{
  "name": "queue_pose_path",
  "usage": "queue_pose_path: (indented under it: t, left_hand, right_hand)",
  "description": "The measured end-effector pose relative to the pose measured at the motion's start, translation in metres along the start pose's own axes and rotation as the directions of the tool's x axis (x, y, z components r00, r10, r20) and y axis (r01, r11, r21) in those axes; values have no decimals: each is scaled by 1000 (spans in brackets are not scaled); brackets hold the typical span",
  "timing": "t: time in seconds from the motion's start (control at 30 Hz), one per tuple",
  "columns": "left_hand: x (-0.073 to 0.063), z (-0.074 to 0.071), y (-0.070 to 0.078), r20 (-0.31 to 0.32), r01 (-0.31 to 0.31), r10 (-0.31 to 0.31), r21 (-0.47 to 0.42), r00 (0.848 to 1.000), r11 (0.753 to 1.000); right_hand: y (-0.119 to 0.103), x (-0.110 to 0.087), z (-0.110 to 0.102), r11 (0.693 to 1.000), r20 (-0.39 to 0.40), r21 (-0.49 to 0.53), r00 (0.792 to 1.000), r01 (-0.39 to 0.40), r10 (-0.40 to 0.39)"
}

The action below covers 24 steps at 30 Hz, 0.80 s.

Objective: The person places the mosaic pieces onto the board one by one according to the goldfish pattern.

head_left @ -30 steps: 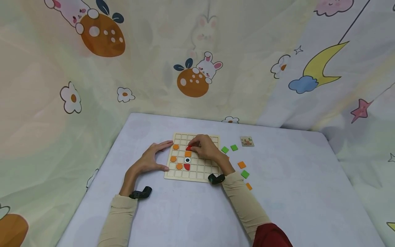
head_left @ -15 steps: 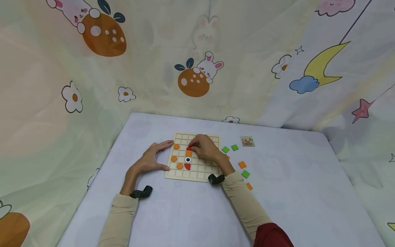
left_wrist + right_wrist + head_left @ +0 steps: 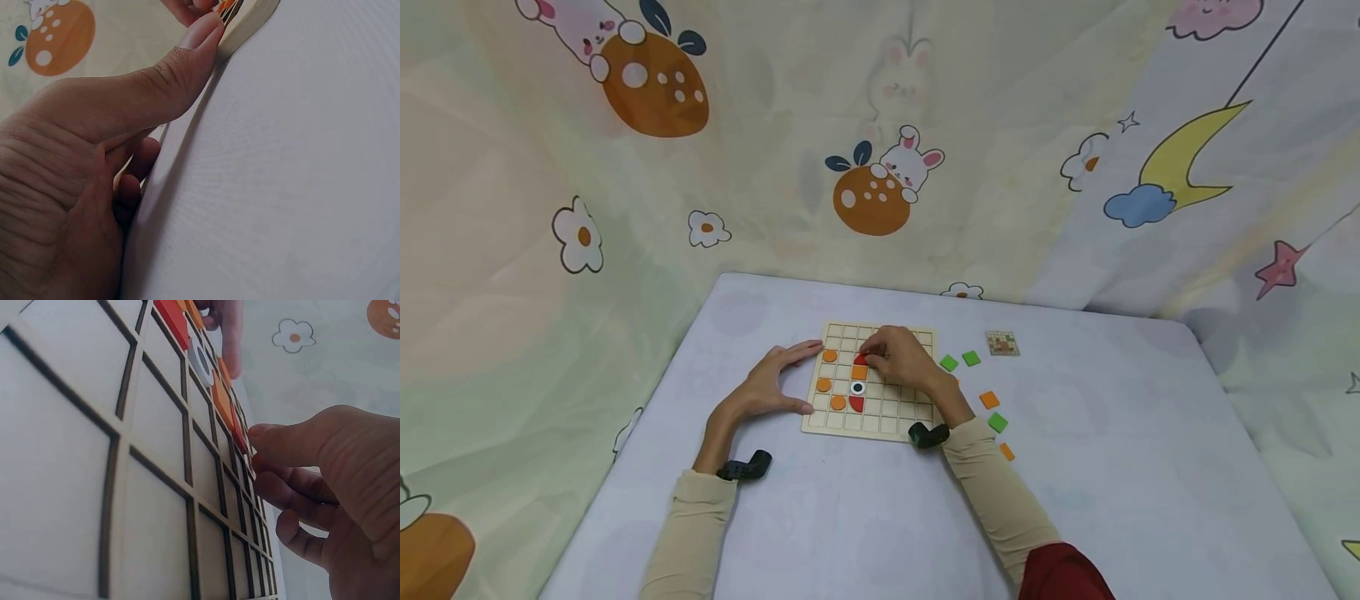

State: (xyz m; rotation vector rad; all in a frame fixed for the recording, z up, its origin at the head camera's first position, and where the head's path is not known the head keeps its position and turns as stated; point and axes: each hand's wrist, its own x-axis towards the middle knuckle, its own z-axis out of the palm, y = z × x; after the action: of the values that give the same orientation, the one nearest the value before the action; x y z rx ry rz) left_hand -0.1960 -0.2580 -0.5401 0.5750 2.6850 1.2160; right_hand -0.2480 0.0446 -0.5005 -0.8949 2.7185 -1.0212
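A square wooden grid board point(image 3: 887, 427) lies on the table. My left hand point(image 3: 763, 387) is spread at its left side, with the thumb and straight fingertips against the board's edge; the left wrist view shows the thumb point(image 3: 181, 75) at the rim. My right hand point(image 3: 901, 360) reaches over the board and pinches a red curved-edged tile point(image 3: 860, 360) in its grid. Below that tile, in one column, sit an orange square tile point(image 3: 859, 372), a white ring piece with a dark centre point(image 3: 857, 388) and another red tile point(image 3: 856, 404). Several orange discs point(image 3: 823, 385) lie further left.
Right of the board, loose green tiles point(image 3: 972, 358) and orange tiles point(image 3: 989, 400) are scattered on the white table point(image 3: 1112, 467). A small patterned card point(image 3: 1002, 343) lies beyond them. A printed cloth point(image 3: 760, 167) hangs behind the table.
The head view has shifted very slightly. Both hands keep their places, the right one at the red tile and the left one at the board's edge.
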Motion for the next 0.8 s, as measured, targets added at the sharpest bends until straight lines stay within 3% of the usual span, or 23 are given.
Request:
queue_pose_path:
  t: [0.27,0.8]
  left_hand:
    - [0,0,-1,0,-2,2,20,1000,1000]
    - [-1,2,2,-10,-27,28,28,1000,999]
  right_hand:
    - [3,-13,-16,1000,-34,-4,999,-10,10]
    - [50,-71,-64,997,-117,4,990,-81,81]
